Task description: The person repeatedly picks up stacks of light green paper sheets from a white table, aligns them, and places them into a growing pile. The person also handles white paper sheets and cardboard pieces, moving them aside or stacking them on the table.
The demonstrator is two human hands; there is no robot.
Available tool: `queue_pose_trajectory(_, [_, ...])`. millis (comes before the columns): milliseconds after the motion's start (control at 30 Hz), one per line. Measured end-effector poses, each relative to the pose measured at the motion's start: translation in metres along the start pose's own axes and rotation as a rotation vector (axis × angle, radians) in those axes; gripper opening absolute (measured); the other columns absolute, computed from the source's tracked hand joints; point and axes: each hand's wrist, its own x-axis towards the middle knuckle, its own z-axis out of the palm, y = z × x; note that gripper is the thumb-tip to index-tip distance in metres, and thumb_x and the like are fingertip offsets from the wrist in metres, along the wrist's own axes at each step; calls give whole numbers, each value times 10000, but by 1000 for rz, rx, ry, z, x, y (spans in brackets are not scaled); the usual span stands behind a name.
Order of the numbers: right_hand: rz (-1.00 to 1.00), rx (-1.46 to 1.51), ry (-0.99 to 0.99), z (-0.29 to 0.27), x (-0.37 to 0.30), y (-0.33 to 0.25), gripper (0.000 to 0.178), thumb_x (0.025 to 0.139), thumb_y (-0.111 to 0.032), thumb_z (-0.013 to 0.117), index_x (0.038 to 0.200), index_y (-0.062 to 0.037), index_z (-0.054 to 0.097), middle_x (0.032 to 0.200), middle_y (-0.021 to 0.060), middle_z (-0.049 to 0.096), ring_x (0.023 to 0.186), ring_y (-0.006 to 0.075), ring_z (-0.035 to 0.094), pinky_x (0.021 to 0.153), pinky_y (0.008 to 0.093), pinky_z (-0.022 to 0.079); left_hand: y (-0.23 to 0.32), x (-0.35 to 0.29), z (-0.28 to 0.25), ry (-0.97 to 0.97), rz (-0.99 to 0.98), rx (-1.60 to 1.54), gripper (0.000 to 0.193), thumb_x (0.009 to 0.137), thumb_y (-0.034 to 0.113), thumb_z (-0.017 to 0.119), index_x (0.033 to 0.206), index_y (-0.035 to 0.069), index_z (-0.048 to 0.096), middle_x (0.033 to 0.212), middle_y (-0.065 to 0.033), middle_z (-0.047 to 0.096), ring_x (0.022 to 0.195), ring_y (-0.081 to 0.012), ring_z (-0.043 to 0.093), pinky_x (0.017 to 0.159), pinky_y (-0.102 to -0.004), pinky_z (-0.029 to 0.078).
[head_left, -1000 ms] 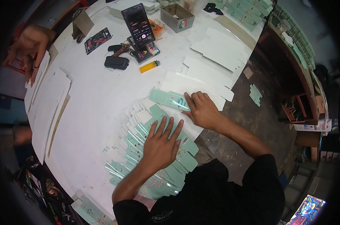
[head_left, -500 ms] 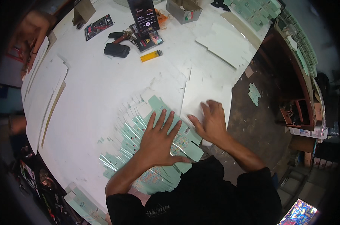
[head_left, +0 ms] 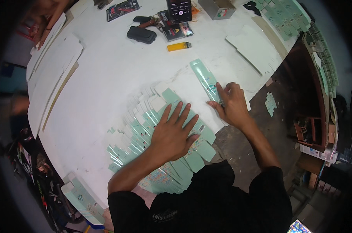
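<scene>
My left hand (head_left: 174, 130) lies flat with its fingers spread on a fanned stack of pale green printed carton blanks (head_left: 160, 182). The blanks overlap one another at the table's near edge, and their white flaps stick out to the far left. To the right of that stack, my right hand (head_left: 233, 103) has its thumb and forefinger on a narrow green carton blank (head_left: 203, 77), with the other fingers curled. This glossy green strip rests over white board, its near end hidden under the hand.
Beyond my hands are a yellow lighter (head_left: 178, 46), a black pouch (head_left: 141, 35), a phone (head_left: 179, 11) and a grey box (head_left: 218, 8). White sheets (head_left: 251, 48) lie to the right, more sheets (head_left: 53, 70) to the left. Another person's arm (head_left: 47, 27) is at the far left.
A glossy green strip now shows under my right hand, where only white board showed before. My left hand stays spread on the stack. The whole view has shifted.
</scene>
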Motion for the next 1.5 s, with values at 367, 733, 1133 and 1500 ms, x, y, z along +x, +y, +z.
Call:
queue_pose_trajectory(367, [272, 895, -369, 15, 2, -51, 195, 1004, -90, 585, 1113, 59, 649, 910, 303, 706, 783, 441, 705, 759, 472, 552, 4, 6, -5, -10, 28, -29, 852, 970, 569, 642, 1598, 38, 420, 1698, -260, 285, 1595, -455, 211, 1280, -621, 150])
queue_pose_trajectory(733, [554, 192, 150, 5, 29, 126, 585, 1017, -191, 668, 1540, -58, 444, 1033, 287, 722, 876, 387, 745, 740, 486, 575, 2, 8, -5, 108, 7, -14, 606, 994, 453, 643, 1394, -2, 655, 1520, -268, 543, 1475, -422, 451, 1255, -587, 246])
queue_pose_trajectory(1133, [146, 227, -56, 12, 25, -7, 428, 1043, -193, 611, 1371, 79, 568, 1057, 233, 636, 921, 372, 631, 757, 407, 525, 6, 8, -6, 78, -7, -111, 725, 1009, 479, 625, 1549, 15, 491, 1619, -315, 385, 1520, -466, 361, 1258, -614, 215])
queue_pose_trajectory(1500, [376, 1400, -564, 15, 11, -24, 201, 1075, -170, 587, 1140, 15, 629, 982, 71, 675, 898, 143, 632, 761, 299, 514, 8, 13, -10, 81, 51, -71, 933, 963, 606, 638, 1644, 49, 326, 1687, -371, 172, 1574, -560, 147, 1261, -670, 131])
